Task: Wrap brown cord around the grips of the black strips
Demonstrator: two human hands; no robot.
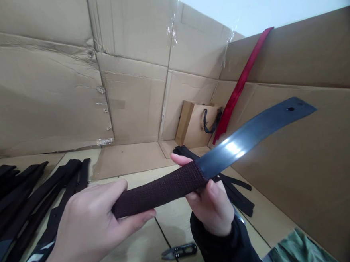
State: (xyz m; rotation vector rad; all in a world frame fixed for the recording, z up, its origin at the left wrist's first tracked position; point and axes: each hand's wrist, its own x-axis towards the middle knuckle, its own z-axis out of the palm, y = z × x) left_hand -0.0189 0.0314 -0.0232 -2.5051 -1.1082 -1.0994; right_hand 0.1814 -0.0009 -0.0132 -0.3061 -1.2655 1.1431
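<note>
A curved, shiny dark strip (238, 144) with a hole near its far tip slants up to the right. Dark brown woven webbing (164, 189) is sleeved over its near half. My left hand (93, 220) is closed around the near end of the sleeve, thumb along its lower side. At the sleeve's other edge, where the bare strip comes out, my right hand (211, 202) pinches the webbing between thumb and fingers. Part of the right fingers is hidden behind the sleeve.
Dark straps (32, 193) are piled at the left, and more straps (236, 196) lie at the right. Thread snips (179, 251) rest on the table below my hands. Cardboard walls (136, 97) enclose the space, with a paper bag (198, 123) and a red strap (243, 82) in the corner.
</note>
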